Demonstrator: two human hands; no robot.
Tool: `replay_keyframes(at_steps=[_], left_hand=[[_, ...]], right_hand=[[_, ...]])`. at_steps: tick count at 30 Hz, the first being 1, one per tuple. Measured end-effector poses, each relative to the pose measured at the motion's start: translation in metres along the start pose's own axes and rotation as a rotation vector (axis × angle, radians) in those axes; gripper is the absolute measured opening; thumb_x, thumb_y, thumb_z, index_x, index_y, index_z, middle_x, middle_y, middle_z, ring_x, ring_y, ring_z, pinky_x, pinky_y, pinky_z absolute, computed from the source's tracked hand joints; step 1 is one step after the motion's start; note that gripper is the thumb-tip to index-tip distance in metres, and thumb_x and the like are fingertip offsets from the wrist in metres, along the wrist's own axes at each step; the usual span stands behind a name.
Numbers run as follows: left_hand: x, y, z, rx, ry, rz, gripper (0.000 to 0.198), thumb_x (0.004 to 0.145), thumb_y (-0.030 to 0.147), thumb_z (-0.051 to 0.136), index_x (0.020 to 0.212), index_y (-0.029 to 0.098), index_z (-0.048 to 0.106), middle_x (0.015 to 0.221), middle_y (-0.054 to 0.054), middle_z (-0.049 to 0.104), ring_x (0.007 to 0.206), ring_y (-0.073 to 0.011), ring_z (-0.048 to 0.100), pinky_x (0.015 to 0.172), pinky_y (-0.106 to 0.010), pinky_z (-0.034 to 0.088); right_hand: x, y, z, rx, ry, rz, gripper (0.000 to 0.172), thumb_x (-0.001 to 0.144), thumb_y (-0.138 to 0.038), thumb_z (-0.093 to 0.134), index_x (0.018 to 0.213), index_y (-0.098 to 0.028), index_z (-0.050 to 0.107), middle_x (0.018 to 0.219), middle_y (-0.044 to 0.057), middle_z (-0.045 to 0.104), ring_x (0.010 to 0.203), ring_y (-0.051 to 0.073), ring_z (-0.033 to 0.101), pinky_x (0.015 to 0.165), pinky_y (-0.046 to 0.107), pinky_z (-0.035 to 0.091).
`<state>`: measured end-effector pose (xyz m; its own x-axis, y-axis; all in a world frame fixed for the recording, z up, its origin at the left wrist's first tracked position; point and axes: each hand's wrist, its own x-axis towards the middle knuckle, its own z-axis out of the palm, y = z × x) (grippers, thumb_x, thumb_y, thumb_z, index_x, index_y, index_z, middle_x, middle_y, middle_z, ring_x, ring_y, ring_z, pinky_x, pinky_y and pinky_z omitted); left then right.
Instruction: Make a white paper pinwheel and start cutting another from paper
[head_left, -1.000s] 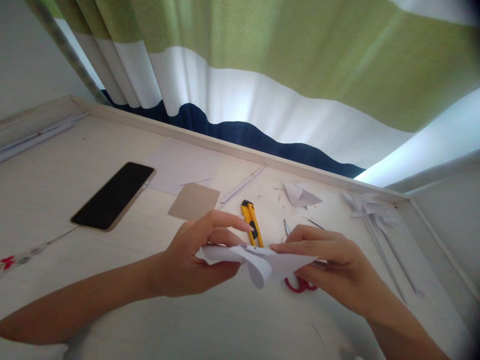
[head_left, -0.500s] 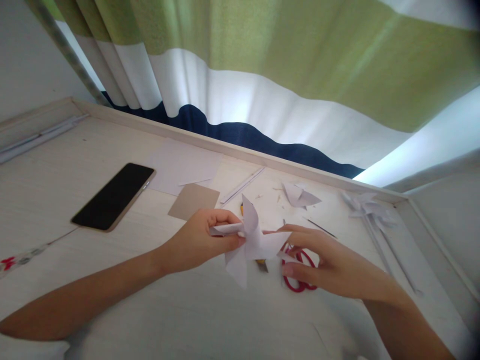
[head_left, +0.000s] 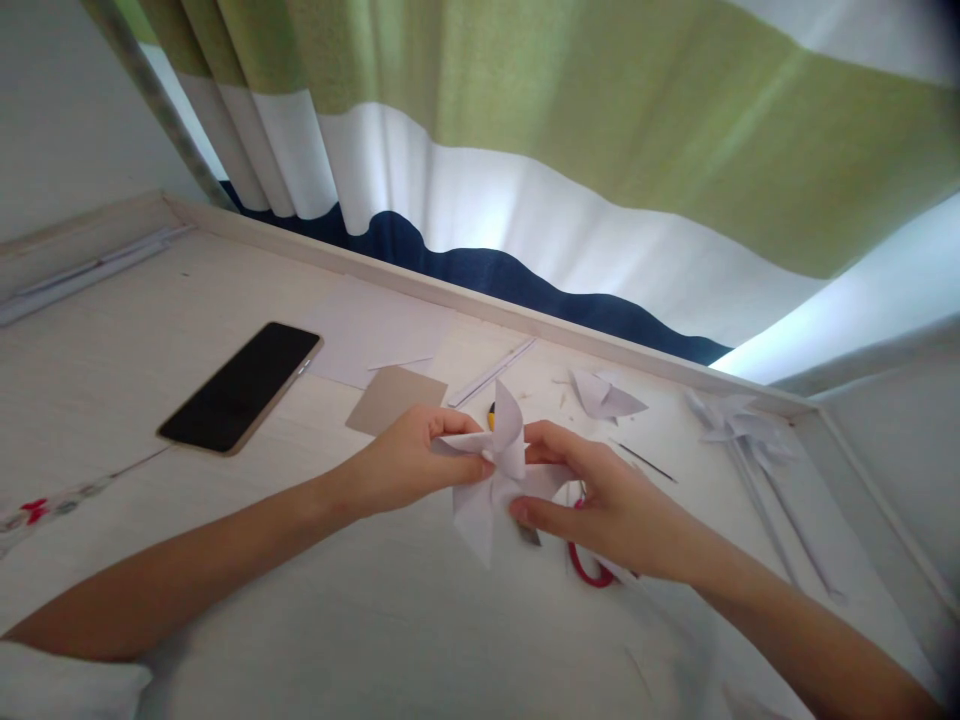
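Note:
A white paper pinwheel is held upright above the pale wooden table, its blades spread. My left hand pinches its left blade between thumb and fingers. My right hand grips the pinwheel's right side near the centre, thumb on top and fingers curled below. Red-handled scissors lie on the table under my right hand, mostly hidden. A yellow utility knife is almost wholly hidden behind the pinwheel.
A black phone lies at the left, beside a white sheet and a brown card. A folded paper piece and another paper pinwheel on a stick lie at the right. A striped curtain hangs behind.
The paper shape was turned from lying flat between my hands to standing upright with its blades spread. My right hand moved left onto its centre. The view shifted slightly.

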<state>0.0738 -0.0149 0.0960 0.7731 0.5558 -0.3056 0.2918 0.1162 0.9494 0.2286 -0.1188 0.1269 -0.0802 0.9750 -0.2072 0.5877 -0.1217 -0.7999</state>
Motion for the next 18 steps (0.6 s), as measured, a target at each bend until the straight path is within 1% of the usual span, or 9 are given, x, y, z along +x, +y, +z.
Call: replay_keyframes(at_steps=[1,3,7,9,12,15,18], left_hand=[[0.0,0.0,0.0,0.006,0.0,0.005,0.013,0.064,0.022,0.062,0.072,0.012,0.064,0.062,0.001,0.062,0.057,-0.0114,0.056,0.054,-0.02,0.041],[0.001,0.001,-0.002,0.035,-0.007,0.023,0.013,0.064,0.022,0.061,0.073,0.013,0.064,0.064,0.001,0.062,0.058,-0.0121,0.056,0.053,-0.02,0.041],[-0.001,0.005,-0.006,0.096,-0.08,0.052,0.014,0.067,0.022,0.059,0.076,0.013,0.063,0.069,0.0,0.063,0.063,-0.0128,0.057,0.056,-0.02,0.042],[-0.001,0.005,-0.007,0.107,-0.119,0.06,0.016,0.07,0.024,0.056,0.079,0.013,0.062,0.073,-0.001,0.063,0.066,-0.0134,0.058,0.058,-0.02,0.044],[-0.002,0.001,-0.008,0.14,-0.13,0.094,0.017,0.072,0.026,0.055,0.081,0.014,0.06,0.074,-0.001,0.062,0.065,-0.0134,0.058,0.056,-0.02,0.044],[0.0,-0.005,-0.007,0.165,-0.107,0.127,0.018,0.071,0.027,0.056,0.085,0.015,0.056,0.075,-0.001,0.061,0.065,-0.0134,0.058,0.057,-0.021,0.045],[0.0,-0.009,-0.005,0.174,-0.077,0.124,0.019,0.071,0.027,0.056,0.086,0.016,0.054,0.077,-0.001,0.061,0.066,-0.0144,0.059,0.058,-0.022,0.046]], right_hand=[[0.001,0.002,0.001,0.023,-0.001,0.015,0.028,0.073,-0.026,0.056,0.1,-0.024,0.049,0.091,0.001,0.062,0.077,0.016,0.059,0.065,0.027,0.046],[0.002,0.006,0.003,0.058,-0.017,0.041,0.027,0.073,-0.026,0.056,0.099,-0.023,0.049,0.093,0.002,0.061,0.077,0.016,0.059,0.062,0.026,0.045],[0.005,0.007,0.005,0.087,-0.017,0.081,0.033,0.07,-0.036,0.061,0.097,-0.022,0.05,0.091,0.003,0.061,0.08,0.017,0.058,0.066,0.029,0.045],[0.008,0.009,0.007,0.093,0.001,0.101,0.031,0.071,-0.04,0.059,0.093,-0.02,0.051,0.088,0.003,0.061,0.079,0.017,0.057,0.066,0.029,0.045],[0.012,0.014,0.011,0.133,0.009,0.137,0.024,0.075,-0.037,0.055,0.088,-0.018,0.051,0.082,0.003,0.062,0.071,0.015,0.058,0.06,0.027,0.045],[0.013,0.018,0.014,0.186,-0.009,0.164,0.019,0.077,-0.032,0.052,0.089,-0.017,0.05,0.078,0.003,0.062,0.063,0.013,0.057,0.054,0.024,0.045],[0.013,0.018,0.017,0.207,-0.012,0.132,0.017,0.077,-0.027,0.051,0.092,-0.017,0.05,0.081,0.003,0.063,0.065,0.013,0.058,0.052,0.022,0.044]])
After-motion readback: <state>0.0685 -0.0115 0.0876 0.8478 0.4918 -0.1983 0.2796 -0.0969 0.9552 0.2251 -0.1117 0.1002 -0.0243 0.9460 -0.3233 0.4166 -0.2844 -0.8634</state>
